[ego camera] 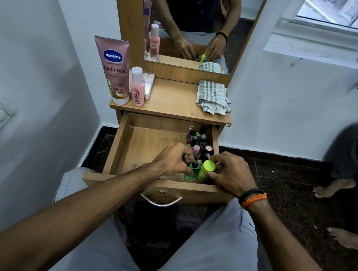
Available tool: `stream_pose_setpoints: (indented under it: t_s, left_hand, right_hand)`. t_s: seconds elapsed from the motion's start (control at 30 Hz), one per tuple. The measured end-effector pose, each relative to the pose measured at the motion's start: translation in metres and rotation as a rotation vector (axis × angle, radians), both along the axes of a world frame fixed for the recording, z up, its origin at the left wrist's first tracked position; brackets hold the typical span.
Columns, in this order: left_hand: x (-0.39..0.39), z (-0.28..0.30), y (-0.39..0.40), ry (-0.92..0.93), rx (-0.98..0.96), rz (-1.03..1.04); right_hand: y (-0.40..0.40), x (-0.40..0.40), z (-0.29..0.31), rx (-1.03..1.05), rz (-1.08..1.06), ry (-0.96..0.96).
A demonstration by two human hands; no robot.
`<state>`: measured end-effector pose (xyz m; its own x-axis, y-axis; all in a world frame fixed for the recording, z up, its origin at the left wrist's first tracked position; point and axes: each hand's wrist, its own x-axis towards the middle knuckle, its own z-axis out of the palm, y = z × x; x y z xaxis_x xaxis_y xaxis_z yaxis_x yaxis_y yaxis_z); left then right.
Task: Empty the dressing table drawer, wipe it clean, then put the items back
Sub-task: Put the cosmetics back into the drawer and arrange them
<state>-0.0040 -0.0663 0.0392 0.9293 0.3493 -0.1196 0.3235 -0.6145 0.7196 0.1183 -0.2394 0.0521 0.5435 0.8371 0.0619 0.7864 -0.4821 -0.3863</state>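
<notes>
The wooden drawer [115, 146] stands pulled out under the dressing table top. Along its right side stand several small cosmetic bottles and lipsticks [201, 142]. At the front right, my left hand [173, 159] grips a small green bottle with a black cap [194, 169]. Right beside it, my right hand [229, 173] holds a lime-green container with a round lid [207, 169]. Both items stand upright on the drawer floor, touching each other. The left part of the drawer floor is bare wood. A checked cloth [213, 97] lies folded on the table top at the right.
A pink Vaseline tube [114, 69], a pink bottle [138, 87] and a clear tray [149, 83] stand on the table top's left. The mirror [192, 22] rises behind. Another person's legs and bare feet [333, 189] are at the right, on the dark floor.
</notes>
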Motion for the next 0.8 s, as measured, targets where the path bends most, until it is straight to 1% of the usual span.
stream_pose_setpoints:
  t_s: [0.3,0.8]
  left_hand:
    - [-0.0009,0.0024,-0.0037,0.006,0.044,0.022]
    - [0.0004,-0.0036,-0.0026,0.001,0.037,0.015]
  right_hand:
    - [0.0012,-0.0022,0.0005,0.006,-0.004,-0.046]
    - [0.001,-0.0016,-0.0006,-0.012,0.012,-0.058]
